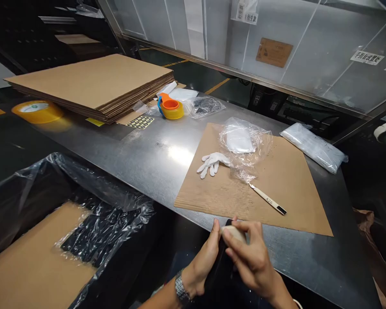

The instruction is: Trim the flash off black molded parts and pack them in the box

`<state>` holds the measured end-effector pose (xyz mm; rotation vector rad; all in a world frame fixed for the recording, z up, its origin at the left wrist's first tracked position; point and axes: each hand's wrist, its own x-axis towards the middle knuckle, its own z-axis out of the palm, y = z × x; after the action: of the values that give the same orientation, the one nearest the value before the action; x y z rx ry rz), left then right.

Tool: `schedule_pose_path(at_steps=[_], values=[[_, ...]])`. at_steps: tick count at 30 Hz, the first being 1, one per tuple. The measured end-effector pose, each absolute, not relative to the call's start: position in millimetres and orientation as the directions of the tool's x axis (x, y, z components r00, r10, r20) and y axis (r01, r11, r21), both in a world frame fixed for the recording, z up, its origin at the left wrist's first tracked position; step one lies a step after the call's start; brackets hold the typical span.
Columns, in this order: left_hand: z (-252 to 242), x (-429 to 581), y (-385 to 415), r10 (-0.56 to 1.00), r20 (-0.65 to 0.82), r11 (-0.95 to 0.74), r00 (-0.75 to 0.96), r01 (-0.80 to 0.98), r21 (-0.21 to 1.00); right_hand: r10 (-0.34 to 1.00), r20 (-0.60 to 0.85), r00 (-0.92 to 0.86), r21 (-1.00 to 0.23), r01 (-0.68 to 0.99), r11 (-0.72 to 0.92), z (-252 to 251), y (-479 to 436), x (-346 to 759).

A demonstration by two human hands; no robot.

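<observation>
both hands at near edge of steel table (148, 159). left hand (201, 264) clamps flat black part (220, 268) by its side; right hand (249, 257) closed over top, pale pad (233, 234) under fingers. part looks rigid, light, smooth, maybe slippery: grip by edges. cardboard sheet (276, 189) just beyond hands.

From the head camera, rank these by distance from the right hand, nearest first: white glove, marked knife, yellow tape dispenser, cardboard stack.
From the right hand:
1. Marked knife, just ahead on the cardboard sheet.
2. White glove, ahead and to the left on the same sheet.
3. Yellow tape dispenser, farther back on the metal table.
4. Cardboard stack, far back left.
</observation>
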<state>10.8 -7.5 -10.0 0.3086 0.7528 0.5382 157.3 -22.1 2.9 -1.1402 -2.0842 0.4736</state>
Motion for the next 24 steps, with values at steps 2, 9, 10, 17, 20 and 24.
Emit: schedule_pose_path(at_steps=[2,9,10,17,20,24], values=[[-9.5,10.6,-6.8,0.672,-0.524,0.738,0.523,-0.413,0.533,0.834,0.374,-0.405,-0.570,0.610,0.551,7.2,-19.5,155.2],[-15.6,11.9,-1.6,0.718,-0.552,0.696,0.423,-0.421,0.582,0.895,0.285,-0.343,-0.517,0.732,0.445,17.2,-14.1,145.8],[-17.0,11.5,0.8,0.688,-0.555,0.725,0.468,-0.463,0.509,0.881,0.285,-0.379,-0.508,0.719,0.474,17.7,-18.4,141.6],[-18.4,13.5,7.4,0.512,-0.497,0.827,0.701,-0.559,0.063,0.777,0.517,-0.359,-0.512,0.598,0.617,-2.4,-56.4,118.8],[-16.7,17.8,5.8,0.498,-0.456,0.805,0.738,-0.589,-0.074,0.803,0.537,-0.260,-0.559,0.603,0.570,-13.7,-62.5,122.5],[-14.9,19.3,8.5,0.558,-0.490,0.706,0.670,-0.694,-0.144,0.825,0.535,-0.184,-0.564,0.650,0.510,-22.4,-69.2,130.0]])
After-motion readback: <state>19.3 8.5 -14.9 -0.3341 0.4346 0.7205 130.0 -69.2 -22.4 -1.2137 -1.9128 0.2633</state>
